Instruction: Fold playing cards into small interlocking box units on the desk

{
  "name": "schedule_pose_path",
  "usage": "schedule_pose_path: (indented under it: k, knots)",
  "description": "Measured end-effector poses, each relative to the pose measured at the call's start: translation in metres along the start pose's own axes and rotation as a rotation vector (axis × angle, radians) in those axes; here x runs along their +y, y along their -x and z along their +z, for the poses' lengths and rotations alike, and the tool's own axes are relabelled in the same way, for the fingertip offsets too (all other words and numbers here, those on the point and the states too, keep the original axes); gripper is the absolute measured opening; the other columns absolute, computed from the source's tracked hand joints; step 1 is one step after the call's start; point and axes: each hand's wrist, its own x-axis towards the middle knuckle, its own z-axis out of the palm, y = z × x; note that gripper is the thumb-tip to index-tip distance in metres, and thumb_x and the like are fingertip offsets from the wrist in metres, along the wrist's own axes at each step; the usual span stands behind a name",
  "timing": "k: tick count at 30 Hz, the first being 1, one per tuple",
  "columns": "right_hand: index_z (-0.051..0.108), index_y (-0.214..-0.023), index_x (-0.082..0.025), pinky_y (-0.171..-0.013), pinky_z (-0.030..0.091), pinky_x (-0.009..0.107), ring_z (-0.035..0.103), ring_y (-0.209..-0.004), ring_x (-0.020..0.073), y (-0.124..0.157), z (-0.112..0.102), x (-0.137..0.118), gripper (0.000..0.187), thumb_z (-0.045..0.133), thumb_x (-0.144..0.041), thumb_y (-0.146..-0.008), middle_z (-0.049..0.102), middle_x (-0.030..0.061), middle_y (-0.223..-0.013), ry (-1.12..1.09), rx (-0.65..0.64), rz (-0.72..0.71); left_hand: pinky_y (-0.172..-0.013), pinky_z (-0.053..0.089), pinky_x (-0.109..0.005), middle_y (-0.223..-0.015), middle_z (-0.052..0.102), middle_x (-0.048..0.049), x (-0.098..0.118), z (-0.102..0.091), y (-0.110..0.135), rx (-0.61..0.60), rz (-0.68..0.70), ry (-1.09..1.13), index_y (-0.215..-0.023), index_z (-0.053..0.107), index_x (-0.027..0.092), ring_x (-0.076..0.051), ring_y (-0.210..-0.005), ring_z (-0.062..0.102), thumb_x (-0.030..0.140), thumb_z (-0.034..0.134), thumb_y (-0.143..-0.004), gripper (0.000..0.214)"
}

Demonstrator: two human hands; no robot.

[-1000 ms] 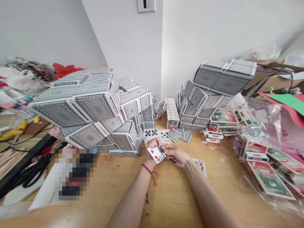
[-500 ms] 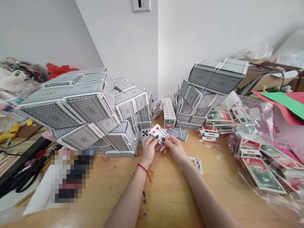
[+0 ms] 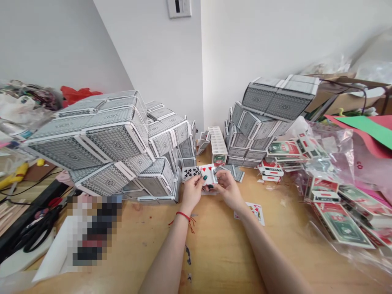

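Observation:
Between both hands is a playing card [image 3: 208,170] with red hearts, its face toward me. My left hand [image 3: 194,191] pinches the card's left and lower edge. Fingers of my right hand [image 3: 227,188] close on its right edge, which looks folded. Behind the left fingertips lies a black-suited card [image 3: 189,173], face up. Grey-backed cards [image 3: 234,171] lie face down just beyond the right hand. A king of hearts [image 3: 256,213] rests on the table, partly covered by my right forearm.
Stacked blocks built of grey-backed cards stand at left [image 3: 113,143] and right [image 3: 278,98]. Between them is a row of card boxes [image 3: 218,143]. Green and red card boxes [image 3: 343,222] and clear plastic lie on the right. Black-handled scissors [image 3: 41,228] are at far left.
The hearts card has turned from a slant to nearly level, showing more of its face. My right fingers have shifted along to its right edge.

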Motion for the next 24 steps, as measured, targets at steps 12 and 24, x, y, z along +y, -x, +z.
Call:
schedule_pose_path:
  k: [12,24]
  knots:
    - [0.064,-0.072,-0.016,-0.059,0.045,0.028,0.057,-0.056,0.0155,-0.002,-0.007,0.0,0.021,0.063,-0.036,-0.067,0.063,0.0023,-0.058,0.175,0.111,0.048,-0.061,0.049,-0.025,-0.095,0.063,-0.0067,0.002,0.006,0.001,0.06,-0.033,0.187,-0.108,0.054,0.019,-0.015,-0.075,0.06,0.029,0.054,-0.075,0.035]
    - [0.044,-0.102,-0.021,-0.053,0.046,0.028,0.058,-0.048,0.0148,-0.004,-0.003,0.003,0.049,0.069,-0.029,-0.061,0.057,-0.0065,-0.053,-0.018,0.125,0.065,-0.058,0.051,-0.025,-0.07,0.062,-0.0009,-0.001,0.003,-0.001,0.09,-0.043,0.225,-0.085,0.053,0.016,-0.012,-0.059,0.06,0.029,0.062,-0.067,0.024]
